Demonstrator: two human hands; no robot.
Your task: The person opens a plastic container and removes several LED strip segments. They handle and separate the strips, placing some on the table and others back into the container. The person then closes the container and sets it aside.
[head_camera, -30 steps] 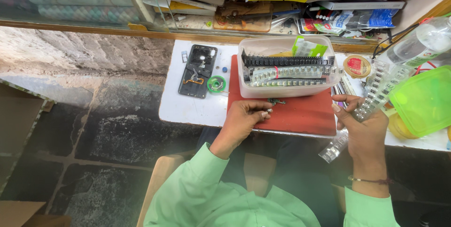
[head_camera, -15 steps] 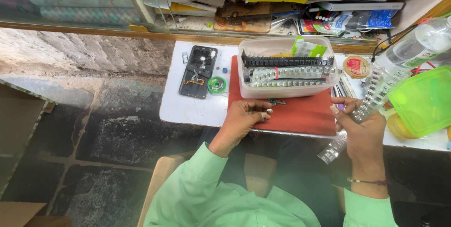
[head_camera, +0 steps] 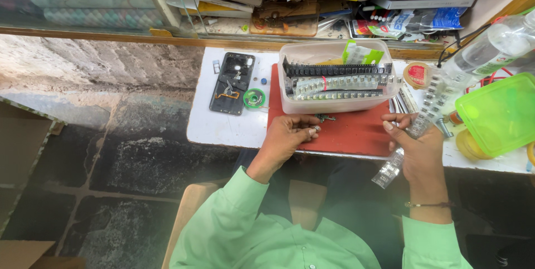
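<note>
My left hand (head_camera: 287, 137) rests on the near edge of a red mat (head_camera: 356, 132), fingers pinched on a small metal part (head_camera: 315, 129). More tiny parts (head_camera: 325, 117) lie just beyond it on the mat. My right hand (head_camera: 415, 146) grips a long clear strip of small components (head_camera: 426, 110); the strip runs up toward the right and its lower end hangs past the table edge (head_camera: 387, 171). A clear plastic tub (head_camera: 334, 74) with several black and silver component strips stands on the mat ahead of both hands.
An opened phone body (head_camera: 232, 82) and a green solder roll (head_camera: 254, 98) lie on the white table (head_camera: 223, 127) at left. A green-lidded box (head_camera: 499, 113), a clear bottle (head_camera: 490, 49) and a round tin (head_camera: 417, 74) sit at right. Cluttered shelf behind; stone floor at left.
My left hand has shifted slightly on the mat while pinching the small part. My right hand keeps the strip in nearly the same place.
</note>
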